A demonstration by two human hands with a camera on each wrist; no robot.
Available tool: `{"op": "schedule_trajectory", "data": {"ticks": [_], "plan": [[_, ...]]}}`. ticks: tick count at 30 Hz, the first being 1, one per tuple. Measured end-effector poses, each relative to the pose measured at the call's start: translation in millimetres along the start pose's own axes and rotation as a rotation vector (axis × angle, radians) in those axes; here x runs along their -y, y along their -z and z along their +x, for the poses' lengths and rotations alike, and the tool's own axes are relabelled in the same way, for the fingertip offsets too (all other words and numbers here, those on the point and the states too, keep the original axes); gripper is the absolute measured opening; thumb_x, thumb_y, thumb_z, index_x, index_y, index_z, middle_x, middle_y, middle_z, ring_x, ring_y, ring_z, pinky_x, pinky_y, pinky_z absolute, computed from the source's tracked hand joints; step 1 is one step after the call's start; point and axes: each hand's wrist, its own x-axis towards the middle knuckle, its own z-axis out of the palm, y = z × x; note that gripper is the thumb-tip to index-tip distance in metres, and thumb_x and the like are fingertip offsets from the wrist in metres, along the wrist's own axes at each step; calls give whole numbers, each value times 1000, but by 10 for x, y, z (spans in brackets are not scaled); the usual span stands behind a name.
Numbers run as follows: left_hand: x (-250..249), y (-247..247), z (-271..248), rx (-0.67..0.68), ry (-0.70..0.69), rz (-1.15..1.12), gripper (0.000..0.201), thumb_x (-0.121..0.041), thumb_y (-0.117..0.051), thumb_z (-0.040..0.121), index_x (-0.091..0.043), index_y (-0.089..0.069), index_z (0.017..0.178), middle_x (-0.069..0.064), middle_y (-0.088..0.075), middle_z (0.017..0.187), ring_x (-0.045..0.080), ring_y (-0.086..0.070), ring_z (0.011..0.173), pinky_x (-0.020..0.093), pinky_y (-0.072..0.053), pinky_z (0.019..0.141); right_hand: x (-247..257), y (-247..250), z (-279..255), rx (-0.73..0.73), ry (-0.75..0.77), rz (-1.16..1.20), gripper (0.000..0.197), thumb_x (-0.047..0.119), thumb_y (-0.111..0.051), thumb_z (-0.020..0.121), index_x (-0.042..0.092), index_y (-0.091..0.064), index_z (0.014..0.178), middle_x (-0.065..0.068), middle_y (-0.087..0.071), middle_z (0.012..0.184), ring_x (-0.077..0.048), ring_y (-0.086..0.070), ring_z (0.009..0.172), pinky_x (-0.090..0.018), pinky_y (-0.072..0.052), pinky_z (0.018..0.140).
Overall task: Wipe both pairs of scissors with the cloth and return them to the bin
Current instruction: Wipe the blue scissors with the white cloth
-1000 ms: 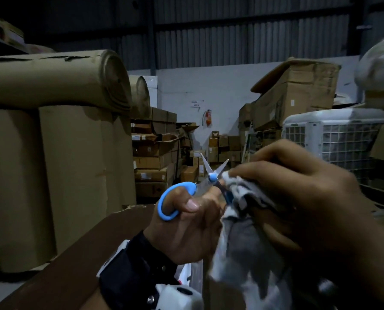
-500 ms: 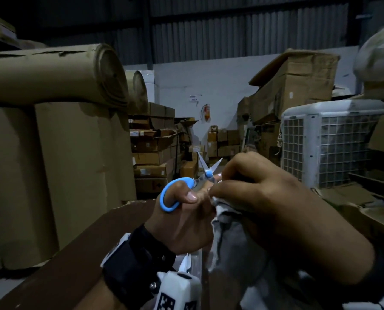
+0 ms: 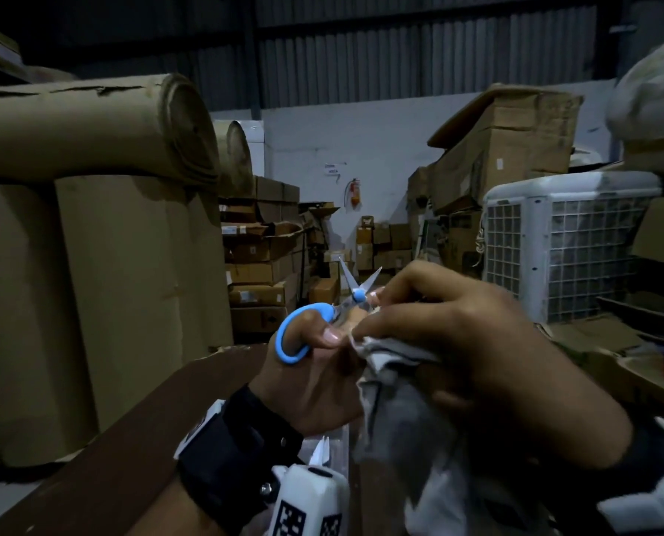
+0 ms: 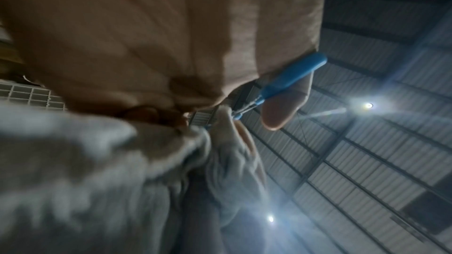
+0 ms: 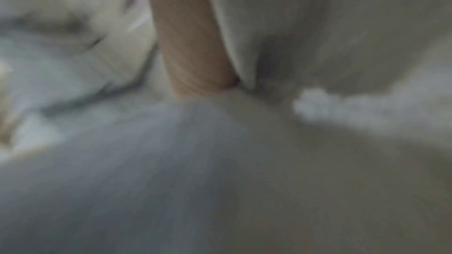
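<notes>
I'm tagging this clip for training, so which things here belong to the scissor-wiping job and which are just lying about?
Job:
blue-handled scissors, gripped by the left hand
grey cloth, pinched by the right hand

Lying about:
cardboard rolls
stacked cartons
white air cooler
fire extinguisher

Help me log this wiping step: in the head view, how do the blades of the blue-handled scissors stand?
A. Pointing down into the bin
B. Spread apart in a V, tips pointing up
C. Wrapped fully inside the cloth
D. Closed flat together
B: the scissors in the left hand show two bare blades splayed in a V above the blue pivot, while the right hand holds the cloth lower, by the handle.
</notes>
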Motion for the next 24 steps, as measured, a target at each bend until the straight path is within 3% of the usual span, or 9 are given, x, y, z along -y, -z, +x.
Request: {"op": "schedule_trajectory", "data": {"ticks": [2, 4, 5, 7, 10, 13, 17, 22, 24], "plan": [[20, 31, 47, 39, 45, 4, 107, -28, -65, 64, -5, -18, 158, 34, -18, 159, 43, -26, 129, 53, -19, 112, -103, 119, -22, 1, -55, 140, 41, 14, -73, 74, 34, -76, 110, 14, -62, 107, 1, -60, 101, -19, -52, 80], [0, 87, 97, 49, 14, -7, 119, -33, -66, 59, -8, -8, 160, 27, -10, 165, 36, -32, 119, 39, -26, 95, -185, 167, -22, -49, -102, 231, 38, 15, -71, 78, 34, -75, 111, 14, -67, 107, -3, -65, 102, -23, -54, 79], [-1, 140, 109, 66, 4, -9, 120, -35, -65, 59, -6, -6, 159, 26, -19, 161, 31, -41, 104, 33, -30, 81, -213, 172, -15, -74, -125, 265, 37, 15, -70, 80, 33, -75, 111, 14, -68, 107, -5, -66, 101, -26, -56, 79], [-21, 171, 97, 104, 18, -24, 115, -36, -63, 62, -1, -9, 157, 25, -39, 127, 22, -40, 75, 32, -29, 68, -254, 180, -8, -120, -157, 310, 33, 16, -71, 83, 31, -75, 112, 14, -70, 108, -7, -67, 103, -26, -56, 82], [-73, 150, 72, 147, 36, -32, 95, -37, -63, 66, -2, -28, 147, 14, -45, 84, 23, -33, 69, 35, -29, 67, -316, 229, -19, -186, -178, 347, 31, 25, -71, 83, 31, -72, 114, 14, -70, 111, -6, -66, 107, -20, -53, 87], [-106, 94, 50, 178, 57, -6, 91, -39, -61, 71, 5, -34, 147, 13, -49, 82, 24, -24, 70, 34, -31, 67, -413, 306, -57, -278, -215, 166, 33, 18, -68, 86, 35, -70, 115, 10, -70, 112, -6, -65, 103, -12, -49, 86], [-99, -14, 17, 241, 110, 13, 90, -44, -55, 73, 9, -39, 145, 8, -50, 79, 23, -23, 69, 37, -20, 66, -493, 330, -103, -352, -214, -175, 39, 8, -72, 80, 17, -70, 118, -2, -69, 110, -7, -59, 98, 2, -38, 85], [-11, -87, 5, 329, 228, -6, 87, -44, -47, 70, 11, -45, 137, 15, -35, 70, 25, -23, 66, 38, -17, 64, -386, 211, -79, -394, 8, -196, 24, 13, -68, 88, 11, -69, 112, -5, -66, 111, -13, -61, 102, -8, -44, 92], [-29, -97, -10, 306, 268, 21, 81, -45, -42, 69, 11, -46, 127, 10, -43, 69, 30, -18, 65, 42, -13, 62, -297, 160, -66, -399, 106, -220, 25, 17, -68, 88, 6, -72, 110, -12, -67, 112, -19, -62, 102, -16, -48, 93]]}}
